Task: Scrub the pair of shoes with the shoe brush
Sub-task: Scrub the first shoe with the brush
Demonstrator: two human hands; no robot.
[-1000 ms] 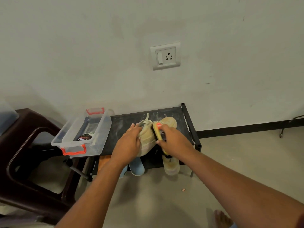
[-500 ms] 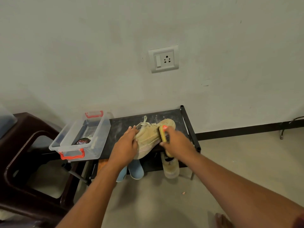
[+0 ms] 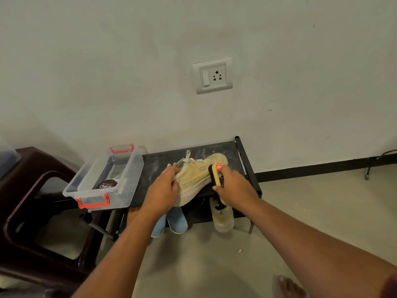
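On the black rack (image 3: 154, 162), the left hand (image 3: 163, 190) grips the beige shoe (image 3: 193, 177) at its heel; the right hand (image 3: 234, 188) clasps the yellow brush (image 3: 214, 175) against it, near the right rail (image 3: 247, 164). Left of both, a tin (image 3: 108, 184) reads "Cherry".

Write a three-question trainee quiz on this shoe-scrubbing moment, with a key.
1. Multiple choice: which hand grips the shoe brush? A) left B) right C) neither
2. True or false: the tan shoe being scrubbed lies inside the clear box.
3. Fill in: the round tin labelled "Cherry" sits in the ____.
Key: 1 B, the right hand; 2 false, it lies on the black rack; 3 clear box.
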